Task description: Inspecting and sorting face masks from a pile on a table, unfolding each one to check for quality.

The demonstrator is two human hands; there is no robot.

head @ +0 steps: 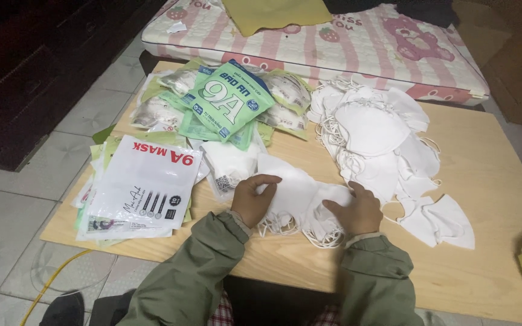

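Note:
My left hand and my right hand both grip a small stack of white face masks lying on the wooden board in front of me. The left fingers curl over the stack's left edge; the right hand presses its right end. White ear loops spill out beneath the stack. A big loose pile of white masks lies just beyond my right hand. A clear packet with a mask inside rests by my left hand.
A stack of flat white pouches lies at the board's left. Green and clear packed pouches are heaped at the back. A pink striped mattress lies behind. Tiled floor and a yellow cable are at left.

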